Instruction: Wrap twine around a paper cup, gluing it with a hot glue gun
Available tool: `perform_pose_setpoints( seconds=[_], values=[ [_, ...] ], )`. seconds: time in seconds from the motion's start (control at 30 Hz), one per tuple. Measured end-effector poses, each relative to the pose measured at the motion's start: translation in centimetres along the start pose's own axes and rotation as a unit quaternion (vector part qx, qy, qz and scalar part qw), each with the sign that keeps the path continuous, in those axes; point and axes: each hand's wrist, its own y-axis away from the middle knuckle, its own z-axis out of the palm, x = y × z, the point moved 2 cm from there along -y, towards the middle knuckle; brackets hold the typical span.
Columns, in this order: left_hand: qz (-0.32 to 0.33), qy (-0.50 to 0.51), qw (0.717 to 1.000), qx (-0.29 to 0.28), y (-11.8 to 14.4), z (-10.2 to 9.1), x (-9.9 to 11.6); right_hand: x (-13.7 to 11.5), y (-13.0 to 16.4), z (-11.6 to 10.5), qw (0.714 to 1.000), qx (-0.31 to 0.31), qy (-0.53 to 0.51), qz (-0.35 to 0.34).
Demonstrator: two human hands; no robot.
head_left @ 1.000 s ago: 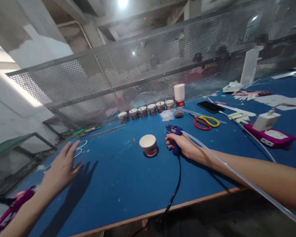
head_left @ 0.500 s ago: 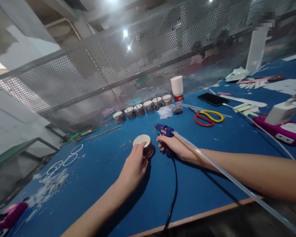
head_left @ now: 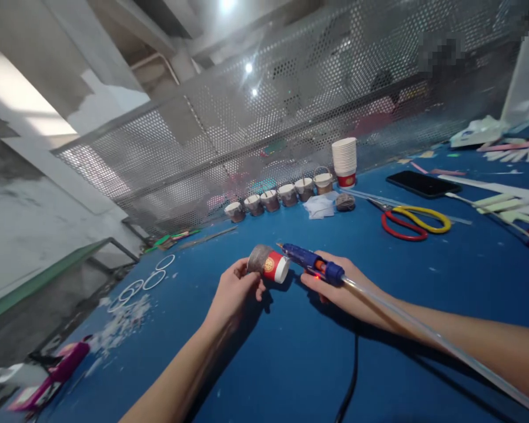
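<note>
Cup (head_left: 268, 264) (one, tipped on its side above the blue table (head_left: 291, 364)) sits pinched in the left hand (head_left: 233, 291), nozzle of one glue gun (head_left: 312, 265) gripped by the right hand (head_left: 341, 288) touching it, six filled cups (head_left: 280, 197) and one pair of scissors (head_left: 412, 222) beyond.

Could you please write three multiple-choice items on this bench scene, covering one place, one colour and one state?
1. Where do the scissors lie?
A. right of the stacked cups
B. under the left hand
C. on the floor

2. What colour is the glue gun?
A. green
B. blue
C. white

3. How is the paper cup in the left hand?
A. upright on the table
B. crushed flat
C. held on its side

Answers: 1 A, they rest right of the stacked cups; 2 B, its body in the right hand is blue; 3 C, the rim faces sideways.
</note>
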Motion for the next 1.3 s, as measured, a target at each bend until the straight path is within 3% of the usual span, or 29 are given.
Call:
perform_pose_setpoints(
  seconds=[0.2, 0.33, 0.47, 0.73, 1.3],
  values=[
    [-0.042, -0.016, 0.999, -0.026, 0.6, 0.4, -0.3, -0.2, 0.0, -0.1, 0.999, 0.006, 0.039, -0.001],
    [-0.013, -0.037, 0.998, -0.044, 1.0, 1.0, -0.5, -0.1, -0.2, 0.4, 1.000, 0.028, 0.010, -0.003],
    [0.041, -0.057, 0.997, -0.032, 1.5, 1.7, -0.5, 0.1, -0.3, 1.1, 0.996, 0.072, 0.005, -0.052],
    [0.015, -0.028, 0.998, -0.063, 3.0, 3.4, 0.2, -0.1, -0.2, 1.3, 0.992, 0.081, -0.013, -0.099],
    [0.015, -0.028, 1.000, 0.001, 2.6, 3.3, -0.7, 0.0, -0.2, 1.5, 0.994, 0.069, -0.021, -0.082]
  ],
)
